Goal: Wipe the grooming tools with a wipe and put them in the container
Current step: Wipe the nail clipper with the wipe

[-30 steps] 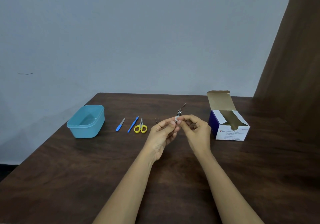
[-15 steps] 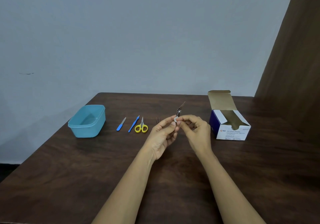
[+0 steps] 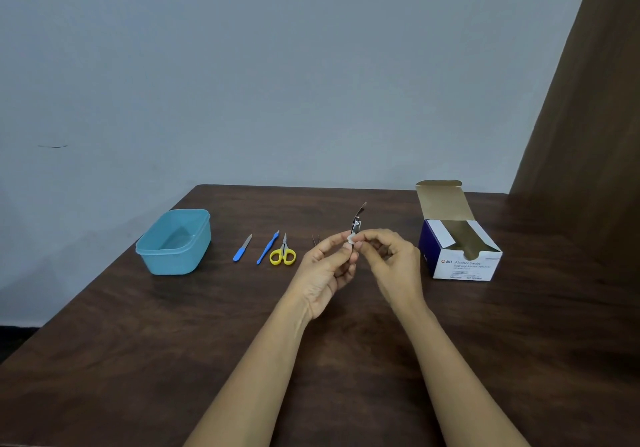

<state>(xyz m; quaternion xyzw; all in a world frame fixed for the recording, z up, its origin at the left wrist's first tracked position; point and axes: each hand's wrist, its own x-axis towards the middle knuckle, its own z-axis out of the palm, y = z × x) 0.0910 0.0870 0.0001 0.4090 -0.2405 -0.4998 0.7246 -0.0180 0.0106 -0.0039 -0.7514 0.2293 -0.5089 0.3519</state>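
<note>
My left hand (image 3: 327,270) holds a metal nail clipper (image 3: 356,223) upright above the table, its lever raised. My right hand (image 3: 391,259) pinches a small white wipe (image 3: 350,238) against the clipper's lower body. On the table to the left lie yellow-handled scissors (image 3: 283,254), a blue-handled tool (image 3: 267,252) and a blue-handled nail file (image 3: 241,252). Thin dark tweezers (image 3: 315,238) lie just behind my left hand. The open teal container (image 3: 173,242) stands at the far left, with nothing visible inside.
An open white and blue box of alcohol swabs (image 3: 457,256) sits to the right of my hands. The dark wooden table (image 3: 173,342) ends at a left edge near the container. A brown panel (image 3: 588,135) rises at the right.
The wipe has shifted slightly along the clipper between my fingertips. Both hands stay in nearly the same place.
</note>
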